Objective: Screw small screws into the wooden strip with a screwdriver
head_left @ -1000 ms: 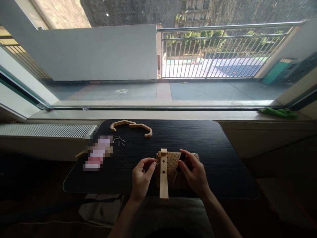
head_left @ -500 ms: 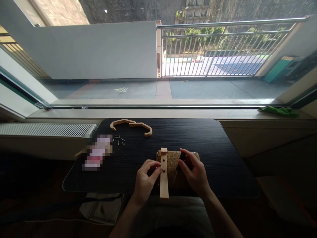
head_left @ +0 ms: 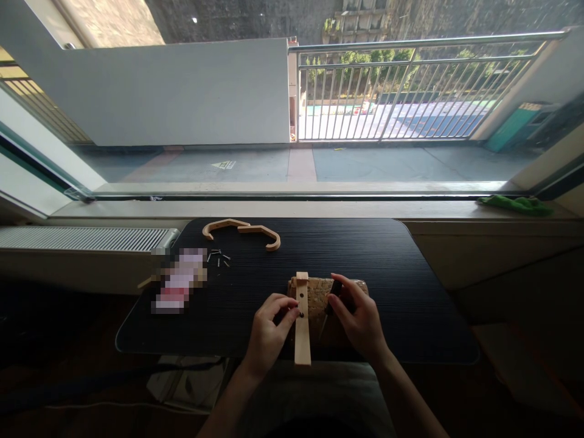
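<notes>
Wooden strip lies on a block, left hand pinching a tiny piece over it, right hand gripping a screwdriver at two o'clock, with screws at ten, hooks at eleven.

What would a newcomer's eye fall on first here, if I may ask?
Most likely the bright window, filling the upper half of the view, with a metal railing beyond it at the right. Below, on a dark table, a pale wooden strip lies across a brown block between the left hand and the right hand, which holds a black-handled tool. Two curved wooden pieces lie near the table's far edge.
</notes>
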### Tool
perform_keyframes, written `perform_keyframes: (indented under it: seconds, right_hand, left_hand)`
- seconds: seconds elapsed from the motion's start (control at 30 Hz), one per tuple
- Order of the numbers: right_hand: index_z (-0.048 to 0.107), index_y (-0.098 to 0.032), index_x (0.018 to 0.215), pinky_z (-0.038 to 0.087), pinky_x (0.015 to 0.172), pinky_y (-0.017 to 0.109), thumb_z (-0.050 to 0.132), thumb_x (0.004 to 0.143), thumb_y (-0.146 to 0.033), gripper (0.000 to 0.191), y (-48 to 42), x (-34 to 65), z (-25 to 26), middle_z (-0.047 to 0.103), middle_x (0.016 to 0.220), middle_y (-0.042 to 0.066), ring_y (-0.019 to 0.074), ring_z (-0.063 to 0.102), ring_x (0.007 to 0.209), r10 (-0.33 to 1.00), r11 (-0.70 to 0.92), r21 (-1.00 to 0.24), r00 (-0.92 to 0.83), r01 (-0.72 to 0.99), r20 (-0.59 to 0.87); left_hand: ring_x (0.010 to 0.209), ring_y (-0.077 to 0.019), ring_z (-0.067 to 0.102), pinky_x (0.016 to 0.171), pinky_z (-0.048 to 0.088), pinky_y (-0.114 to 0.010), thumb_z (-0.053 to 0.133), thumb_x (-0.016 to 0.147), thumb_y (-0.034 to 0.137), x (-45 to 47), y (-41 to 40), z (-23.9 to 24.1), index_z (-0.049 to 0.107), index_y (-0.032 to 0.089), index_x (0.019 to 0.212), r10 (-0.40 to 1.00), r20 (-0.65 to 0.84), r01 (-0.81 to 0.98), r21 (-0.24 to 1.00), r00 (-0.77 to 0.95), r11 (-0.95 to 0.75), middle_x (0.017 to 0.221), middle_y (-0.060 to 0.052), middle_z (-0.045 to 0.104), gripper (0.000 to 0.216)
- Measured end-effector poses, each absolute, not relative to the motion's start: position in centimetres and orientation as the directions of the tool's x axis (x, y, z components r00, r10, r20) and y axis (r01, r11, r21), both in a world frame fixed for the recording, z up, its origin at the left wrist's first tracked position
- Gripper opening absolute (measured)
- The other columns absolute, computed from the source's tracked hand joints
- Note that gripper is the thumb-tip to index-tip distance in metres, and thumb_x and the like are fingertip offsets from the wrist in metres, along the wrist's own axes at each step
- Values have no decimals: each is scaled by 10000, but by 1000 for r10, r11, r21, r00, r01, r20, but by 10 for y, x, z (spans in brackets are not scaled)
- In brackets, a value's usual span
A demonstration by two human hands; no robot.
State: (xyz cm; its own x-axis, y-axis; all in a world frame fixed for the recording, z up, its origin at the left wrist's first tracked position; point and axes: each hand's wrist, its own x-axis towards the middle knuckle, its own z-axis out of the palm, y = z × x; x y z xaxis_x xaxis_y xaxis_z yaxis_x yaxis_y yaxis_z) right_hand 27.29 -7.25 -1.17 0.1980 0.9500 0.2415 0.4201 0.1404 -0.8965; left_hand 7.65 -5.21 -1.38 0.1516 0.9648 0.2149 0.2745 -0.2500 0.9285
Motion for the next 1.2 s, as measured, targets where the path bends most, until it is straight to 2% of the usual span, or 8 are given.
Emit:
perform_keyframes:
  seconds: [0.43, 1.2]
  right_hand:
    - [617, -216, 1204, 543, 646, 272, 613, 874, -335, 351, -72, 273, -15, 645, 807, 11, 153, 627, 692, 946, 155, -887, 193, 434, 260]
    - [619, -217, 1196, 548, 663, 300, 606, 872, -345, 349, -72, 273, -14, 660, 825, 24, 175, 641, 718, 947, 144, -887, 198, 439, 251]
  left_hand:
    - [833, -156, 643, 759, 505, -244, 601, 879, 150, 72, -54, -13, 695, 199, 899, 907, 311, 361, 842, 285, -402, 885, -28, 660, 108]
    - [777, -152, 630, 686, 502, -236, 629, 862, 178, 70, -50, -16, 734, 199, 905, 896, 304, 290, 870, 323, -399, 844, -32, 646, 115]
